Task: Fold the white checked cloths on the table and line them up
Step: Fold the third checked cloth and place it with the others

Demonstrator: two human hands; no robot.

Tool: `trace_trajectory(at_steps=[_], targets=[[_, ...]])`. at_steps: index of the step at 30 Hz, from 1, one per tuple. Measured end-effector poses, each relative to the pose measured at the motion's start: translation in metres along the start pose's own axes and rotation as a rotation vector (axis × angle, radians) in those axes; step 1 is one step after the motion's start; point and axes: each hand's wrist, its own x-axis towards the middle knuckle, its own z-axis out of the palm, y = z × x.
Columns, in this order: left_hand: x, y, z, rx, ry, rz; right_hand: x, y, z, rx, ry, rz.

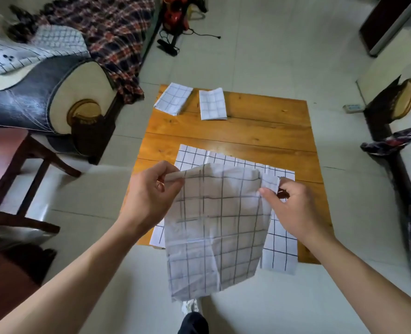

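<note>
Counted here: four white checked cloths, namely two folded ones, left (pixel 174 98) and right (pixel 212 104), one spread flat (pixel 281 239), one held up (pixel 214 227). One wooden table (pixel 260 131). Two hands, left (pixel 149 191) and right (pixel 293 206).

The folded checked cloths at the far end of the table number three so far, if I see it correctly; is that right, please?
Not quite: the head view shows two folded checked cloths, one at the far left corner of the table and one just right of it.
</note>
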Motion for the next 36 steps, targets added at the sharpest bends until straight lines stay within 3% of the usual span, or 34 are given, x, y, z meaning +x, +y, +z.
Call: trace_trajectory(at_steps=[7,14,20,29,36], targets=[[0.075,-0.049,0.033,-0.028,0.002,-0.045,0.073,0.042,0.042,-0.086,0.034,0.040],[0.098,-0.078,0.062,0.012,-0.038,-0.027,0.108,0.084,0.066,-0.108,0.041,-0.023],[0.097,-0.112,0.073,0.024,-0.076,-0.058,0.110,0.120,0.076,-0.109,-0.069,-0.099],[0.114,-0.137,0.088,0.009,-0.071,-0.068,0.130,0.161,0.104,-0.037,-0.211,0.258],[0.101,-0.149,0.082,-0.035,-0.109,-0.049,0.132,0.179,0.117,-0.184,-0.315,0.137]])
